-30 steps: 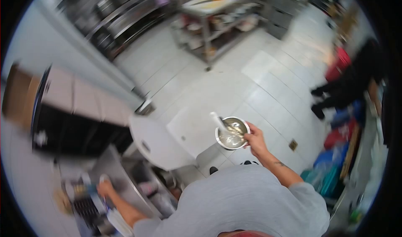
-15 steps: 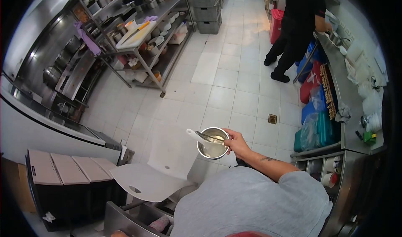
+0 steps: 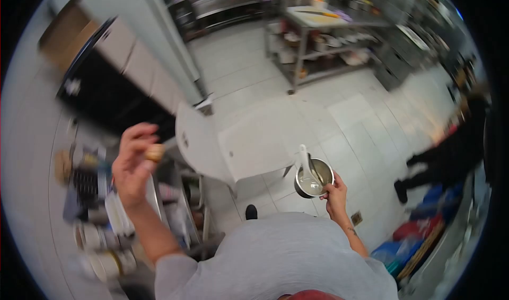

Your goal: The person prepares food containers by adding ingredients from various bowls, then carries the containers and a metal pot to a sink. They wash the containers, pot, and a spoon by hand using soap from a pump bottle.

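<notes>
The left hand (image 3: 131, 171) is hanging at the left of the frame, its fingers pointing upward and curling toward the right; it is pinching, as far as the blur is letting one see, a small tan thing (image 3: 154, 152) between thumb and fingers; that thing is sitting on the hand's right side, the side that is facing the middle of the frame; it is looking short and roundish, so which way its long axis is running one cannot tell; the bowl (image 3: 300, 190) is lying well off to the right of this pinch and a little lower in the frame, right of centre; the right hand (image 3: 336, 195) is by far the nearer one to it, grasping its right edge with the thumb at the rim; a white spoon (image 3: 303, 155) is standing in the bowl at a tilt, its long axis running from the upper rim down toward the middle, its handle pointing up the frame and slightly left, away from the right hand; a darker utensil (image 3: 316, 168) is leaning just beside it; the two hands are standing well apart, and in the picture the white chair (image 3: 204, 146) is filling much of the gap between the small tan thing and the bowl; below the left hand, at the lower left, white tubs (image 3: 114, 264) are showing, blurred, with nothing of the hand seeming to be touching them
</notes>
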### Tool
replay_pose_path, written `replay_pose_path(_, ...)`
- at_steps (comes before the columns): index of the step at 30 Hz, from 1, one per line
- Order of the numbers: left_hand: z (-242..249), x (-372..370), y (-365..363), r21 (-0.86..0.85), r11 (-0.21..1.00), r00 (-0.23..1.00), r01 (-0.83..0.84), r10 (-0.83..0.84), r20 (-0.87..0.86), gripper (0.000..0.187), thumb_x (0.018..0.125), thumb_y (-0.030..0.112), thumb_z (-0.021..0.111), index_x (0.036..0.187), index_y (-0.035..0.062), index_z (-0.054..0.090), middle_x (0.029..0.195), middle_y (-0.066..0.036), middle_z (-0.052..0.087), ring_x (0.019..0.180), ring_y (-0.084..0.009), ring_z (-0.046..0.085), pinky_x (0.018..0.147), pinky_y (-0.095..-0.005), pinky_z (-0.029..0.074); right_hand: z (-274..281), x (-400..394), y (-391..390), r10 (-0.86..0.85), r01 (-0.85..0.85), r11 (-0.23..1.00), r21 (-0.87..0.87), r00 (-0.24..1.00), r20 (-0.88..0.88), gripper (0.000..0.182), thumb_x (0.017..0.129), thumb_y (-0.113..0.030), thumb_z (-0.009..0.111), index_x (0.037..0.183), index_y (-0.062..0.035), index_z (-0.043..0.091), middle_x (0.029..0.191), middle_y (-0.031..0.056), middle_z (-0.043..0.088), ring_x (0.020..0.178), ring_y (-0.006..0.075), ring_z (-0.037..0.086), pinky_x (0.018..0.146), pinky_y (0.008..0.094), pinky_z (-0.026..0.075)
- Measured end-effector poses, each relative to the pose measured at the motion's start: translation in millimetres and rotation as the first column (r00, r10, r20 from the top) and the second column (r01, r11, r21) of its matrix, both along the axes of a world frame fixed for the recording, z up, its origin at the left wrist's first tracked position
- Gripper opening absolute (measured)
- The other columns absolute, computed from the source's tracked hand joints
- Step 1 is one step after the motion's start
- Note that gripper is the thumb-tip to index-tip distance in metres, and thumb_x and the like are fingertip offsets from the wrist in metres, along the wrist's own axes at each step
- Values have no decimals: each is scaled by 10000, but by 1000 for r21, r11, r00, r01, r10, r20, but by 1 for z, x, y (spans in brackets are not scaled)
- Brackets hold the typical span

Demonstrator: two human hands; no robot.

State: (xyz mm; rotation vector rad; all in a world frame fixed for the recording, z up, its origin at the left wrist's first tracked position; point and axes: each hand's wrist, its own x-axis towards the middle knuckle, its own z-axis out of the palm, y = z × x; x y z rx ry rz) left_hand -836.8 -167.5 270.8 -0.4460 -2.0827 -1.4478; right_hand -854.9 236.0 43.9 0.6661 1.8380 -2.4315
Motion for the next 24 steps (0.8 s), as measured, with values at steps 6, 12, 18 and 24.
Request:
replay_pose_path(6,49,70,129,-34,711,693,702,-694,-196,199,794,168,629,898,3,668,877,-182,574,798,-265,570,679,-350,464,-12,-15,-2,246,-246,969,31,969,5,559,691,102,440,1244,17,456,747,64,560,425,83,443,368,220,387)
replay_pose_path(12,38,120,136,133,772,777,622,-586,-230,305,875,269,582,948,-22,635,979,-183,548,852,-242,559,704,-342,471,-1,-12,-24,419,-419,908,-20,908,-19,592,679,92,446,1265,11,440,815,77,564,452,91,449,385,215,387)
replay_pose_path(18,-55,220,8,-529,534,512,-659,834,205,198,799,199,632,916,39,622,958,-65,591,913,-213,557,802,-315,429,-32,-19,-38,499,-499,866,21,867,11,621,670,89,437,1287,15,420,881,79,553,512,101,486,391,209,395)
replay_pose_path(24,-271,270,-94,-837,-164,-172,-523,981,-84,502,785,422,605,1189,129,551,1277,-128,435,1147,-389,381,897,-563,314,-28,-16,-80,486,-486,874,16,874,14,608,688,81,437,1292,12,411,820,60,540,474,91,462,391,215,398)
